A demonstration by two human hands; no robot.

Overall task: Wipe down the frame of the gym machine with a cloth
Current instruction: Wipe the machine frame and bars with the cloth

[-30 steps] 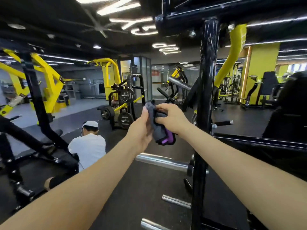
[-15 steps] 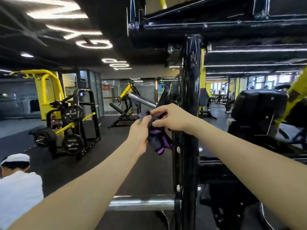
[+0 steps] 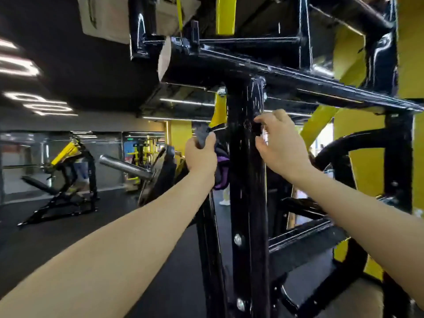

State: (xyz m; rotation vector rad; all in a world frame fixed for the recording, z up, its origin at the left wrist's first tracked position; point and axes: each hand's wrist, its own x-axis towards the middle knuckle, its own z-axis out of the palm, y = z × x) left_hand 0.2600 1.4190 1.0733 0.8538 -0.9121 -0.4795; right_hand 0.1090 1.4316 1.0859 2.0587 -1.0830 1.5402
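A big black post [image 3: 247,180] of the gym machine stands straight up in the middle. The left hand [image 3: 200,157] is just beside the post, at 9 o'clock from it. Its fingers are curled tight around a grey and purple cloth [image 3: 221,166]. Some cloth sticks out above the fist and some hangs down below it, next to the post. The right hand [image 3: 278,141] is at 3 o'clock from the post, right by its edge. Its fingers are bent, with the thumb and fingers a little apart, and it holds nothing. A thick black bar [image 3: 286,72] crosses the top of the post at 12 o'clock. A shiny silver bar [image 3: 125,166] sticks out far off at 9 o'clock.
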